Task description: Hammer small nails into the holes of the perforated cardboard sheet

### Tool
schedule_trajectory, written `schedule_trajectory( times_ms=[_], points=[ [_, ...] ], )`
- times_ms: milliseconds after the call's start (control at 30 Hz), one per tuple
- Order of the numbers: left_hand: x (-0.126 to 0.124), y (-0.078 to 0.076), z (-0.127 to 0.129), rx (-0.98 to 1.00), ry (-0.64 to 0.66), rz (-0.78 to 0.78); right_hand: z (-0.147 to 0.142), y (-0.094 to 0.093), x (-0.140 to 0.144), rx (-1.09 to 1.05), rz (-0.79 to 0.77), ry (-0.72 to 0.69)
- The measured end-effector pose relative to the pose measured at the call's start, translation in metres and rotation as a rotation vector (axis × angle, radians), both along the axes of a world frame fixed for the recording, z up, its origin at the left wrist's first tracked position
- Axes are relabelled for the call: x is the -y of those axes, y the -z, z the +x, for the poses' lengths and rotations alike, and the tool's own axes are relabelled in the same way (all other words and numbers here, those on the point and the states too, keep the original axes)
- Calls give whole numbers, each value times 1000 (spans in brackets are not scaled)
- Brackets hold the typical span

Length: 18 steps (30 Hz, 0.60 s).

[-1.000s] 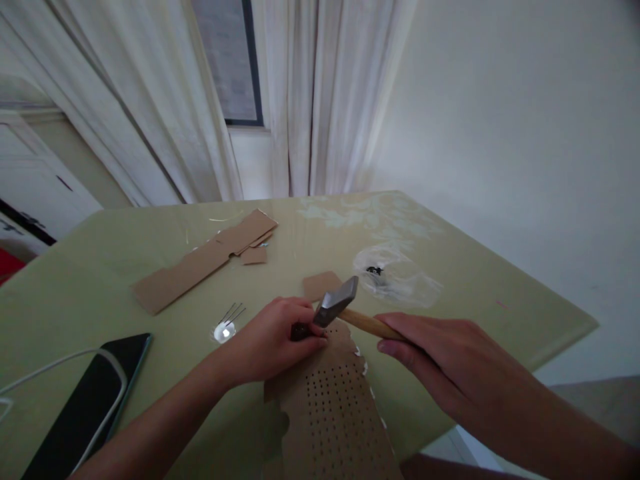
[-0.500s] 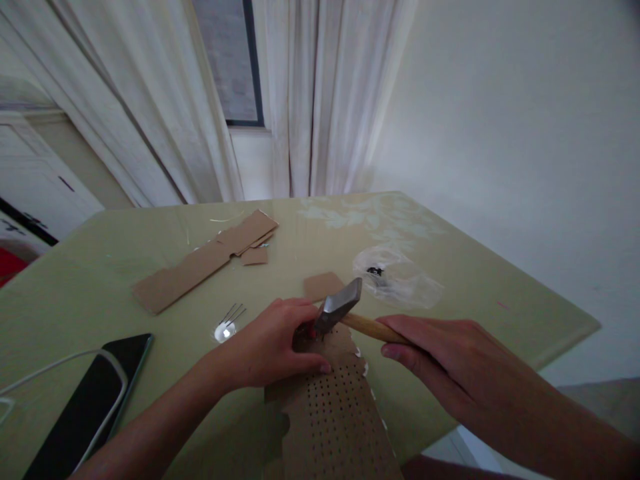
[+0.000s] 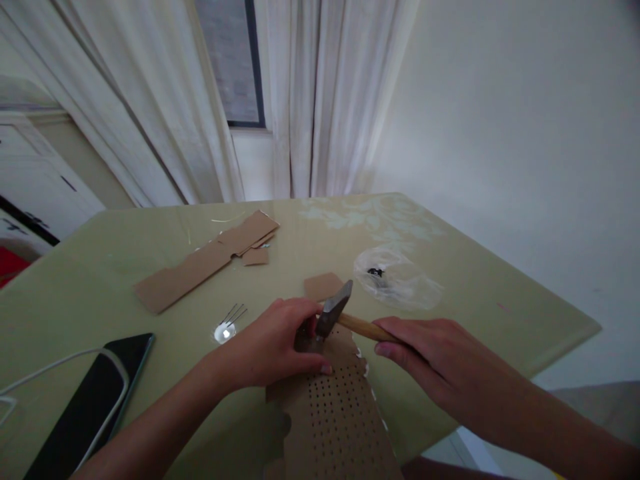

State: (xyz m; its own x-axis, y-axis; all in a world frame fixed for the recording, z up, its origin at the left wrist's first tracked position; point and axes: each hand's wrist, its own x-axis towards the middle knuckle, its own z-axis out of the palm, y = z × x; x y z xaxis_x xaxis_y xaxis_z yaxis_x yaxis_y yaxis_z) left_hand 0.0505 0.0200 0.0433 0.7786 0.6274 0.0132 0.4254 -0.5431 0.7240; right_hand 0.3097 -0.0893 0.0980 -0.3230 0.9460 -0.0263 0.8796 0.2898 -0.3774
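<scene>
The hammer (image 3: 334,312) is lying nearly level over the near part of the counter (image 3: 90,287), its long axis running from the lower right, where the wooden handle (image 3: 361,327) is disappearing into the right hand (image 3: 430,363), up and to the left to the metal head. The head is standing crosswise to the handle, tilted, with its lower end pointing down at the top edge of the perforated cardboard (image 3: 333,413) and its upper end pointing away toward the curtains (image 3: 320,100).

The right hand is closing around the handle's rear part, fingers wrapped over it. The left hand (image 3: 273,343) is curling shut just left of the head, pinching something small and dark at its fingertips, right against the head's lower end; what that thing is cannot be told. The same hand's thumb is pressing on the cardboard's upper left edge.

So the hammer is sitting between the two hands, the head touching or nearly touching the left one.
</scene>
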Motion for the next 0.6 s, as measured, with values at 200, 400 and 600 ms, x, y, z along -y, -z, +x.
schedule_trajectory(
  times_ms=[200, 400, 600],
  points=[
    [0, 0, 0, -11, -3, 19, 0, 2, -1, -6, 28, -15],
    [1, 1, 0, -13, -10, 22, 1, 3, -1, -21, 62, -8],
    [2, -9, -1, -59, -38, 117, 6, 8, 5, 1, 129, -11]
  ],
)
